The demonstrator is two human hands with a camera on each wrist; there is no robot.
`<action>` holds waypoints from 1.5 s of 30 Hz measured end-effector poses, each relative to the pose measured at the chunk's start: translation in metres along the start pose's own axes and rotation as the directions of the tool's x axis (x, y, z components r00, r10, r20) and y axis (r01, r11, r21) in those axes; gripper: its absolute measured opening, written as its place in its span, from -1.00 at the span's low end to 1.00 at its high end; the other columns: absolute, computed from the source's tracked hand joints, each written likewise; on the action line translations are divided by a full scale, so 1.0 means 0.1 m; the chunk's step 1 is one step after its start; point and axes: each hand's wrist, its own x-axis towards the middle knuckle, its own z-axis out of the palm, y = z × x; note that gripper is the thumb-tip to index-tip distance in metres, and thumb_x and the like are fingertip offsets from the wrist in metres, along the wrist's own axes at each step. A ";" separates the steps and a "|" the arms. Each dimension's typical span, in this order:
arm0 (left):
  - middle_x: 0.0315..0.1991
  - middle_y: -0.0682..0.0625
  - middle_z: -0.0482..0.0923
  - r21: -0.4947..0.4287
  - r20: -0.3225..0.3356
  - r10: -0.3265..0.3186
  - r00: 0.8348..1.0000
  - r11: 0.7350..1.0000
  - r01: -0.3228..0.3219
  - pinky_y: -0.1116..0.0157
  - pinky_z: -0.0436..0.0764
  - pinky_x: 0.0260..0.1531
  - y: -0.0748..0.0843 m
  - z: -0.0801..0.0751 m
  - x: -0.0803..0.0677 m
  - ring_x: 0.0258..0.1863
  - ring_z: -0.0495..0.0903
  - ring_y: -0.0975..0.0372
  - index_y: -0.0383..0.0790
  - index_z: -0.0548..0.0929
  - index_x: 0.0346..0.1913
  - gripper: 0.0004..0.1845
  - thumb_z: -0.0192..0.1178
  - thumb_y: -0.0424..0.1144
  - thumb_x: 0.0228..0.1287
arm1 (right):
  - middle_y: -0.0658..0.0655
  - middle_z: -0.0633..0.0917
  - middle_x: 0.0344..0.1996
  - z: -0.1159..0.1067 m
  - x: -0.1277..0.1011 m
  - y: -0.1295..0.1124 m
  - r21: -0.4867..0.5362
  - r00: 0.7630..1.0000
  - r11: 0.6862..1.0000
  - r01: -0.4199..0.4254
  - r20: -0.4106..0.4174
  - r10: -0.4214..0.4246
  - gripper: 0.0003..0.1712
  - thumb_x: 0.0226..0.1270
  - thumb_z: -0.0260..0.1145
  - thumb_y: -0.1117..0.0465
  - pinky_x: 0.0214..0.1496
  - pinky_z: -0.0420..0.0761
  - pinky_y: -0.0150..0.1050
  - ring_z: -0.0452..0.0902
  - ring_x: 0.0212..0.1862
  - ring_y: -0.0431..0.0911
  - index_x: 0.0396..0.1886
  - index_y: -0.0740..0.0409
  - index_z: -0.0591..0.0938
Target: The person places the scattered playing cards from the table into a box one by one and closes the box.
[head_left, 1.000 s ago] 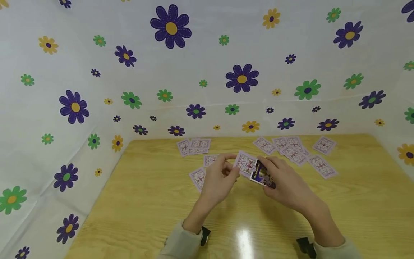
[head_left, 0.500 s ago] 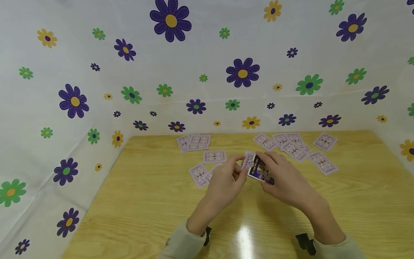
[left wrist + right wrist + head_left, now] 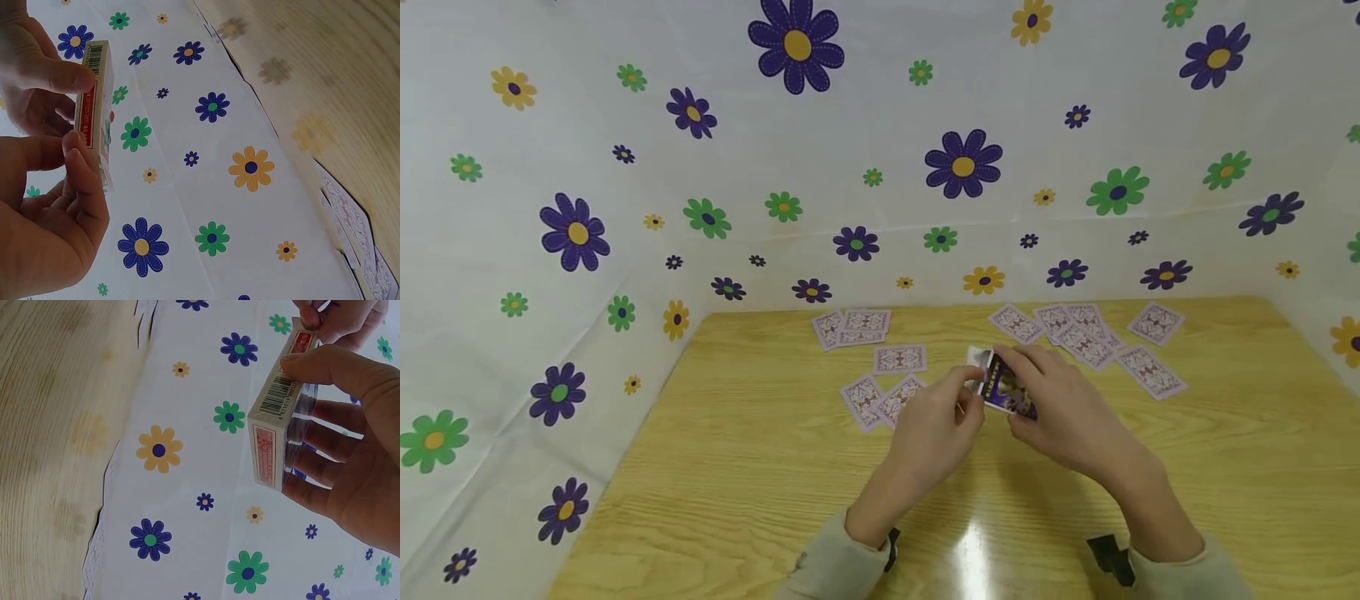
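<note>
Above the table [image 3: 715, 467], the right hand [image 3: 1067, 425] grips a card box [image 3: 1003, 390], thumb and fingers curled round its sides. The left hand [image 3: 936, 429] pinches the box's open end, at its flap [image 3: 976, 358]. Beyond, cards [image 3: 898, 359] lie face down in 2 loose groups near the flowered wall [image 3: 850, 167].

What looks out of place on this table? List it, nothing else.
Playing cards lie loose and face down across the far side of the wooden table, overlapping at odd angles, not stacked. Their card box is off the table, gripped by the right hand, while the left hand pinches its end.
</note>
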 end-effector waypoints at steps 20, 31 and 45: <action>-0.39 -0.01 0.62 -0.166 -0.167 0.034 0.985 0.984 -0.062 0.50 0.49 -0.61 0.00 -0.08 0.01 -0.55 0.53 0.34 -0.35 0.25 0.36 -0.47 0.10 -0.45 0.38 | 0.26 0.43 0.09 -0.04 0.01 0.05 0.214 0.985 0.963 -0.165 0.092 0.148 -0.04 0.00 0.35 0.32 -0.28 0.54 -0.33 0.40 -0.16 -0.06 0.47 0.27 0.22; -0.25 -0.14 0.64 -0.275 -0.155 -0.221 0.963 0.946 0.173 0.39 0.53 -0.60 -0.34 -0.40 0.12 -0.54 0.53 0.28 -0.26 0.12 0.45 -0.40 0.06 -0.40 0.43 | 0.28 0.40 0.04 -0.07 -0.01 0.12 0.185 0.959 0.943 -0.275 0.124 0.255 -0.07 0.43 0.19 -0.05 -0.35 0.45 -0.26 0.36 -0.25 -0.05 0.59 0.18 0.00; 0.34 -0.49 0.18 0.308 0.240 -0.533 0.811 0.834 0.457 -0.20 0.49 0.09 -1.07 -0.68 0.02 0.31 0.22 -0.31 -0.37 0.20 0.46 -0.31 0.17 -0.21 0.35 | 0.32 0.41 0.17 -0.03 -0.02 0.22 0.152 0.981 0.970 -0.189 0.069 0.180 -0.10 0.13 0.51 0.23 0.00 0.64 -0.02 0.46 0.04 0.10 0.41 0.34 0.28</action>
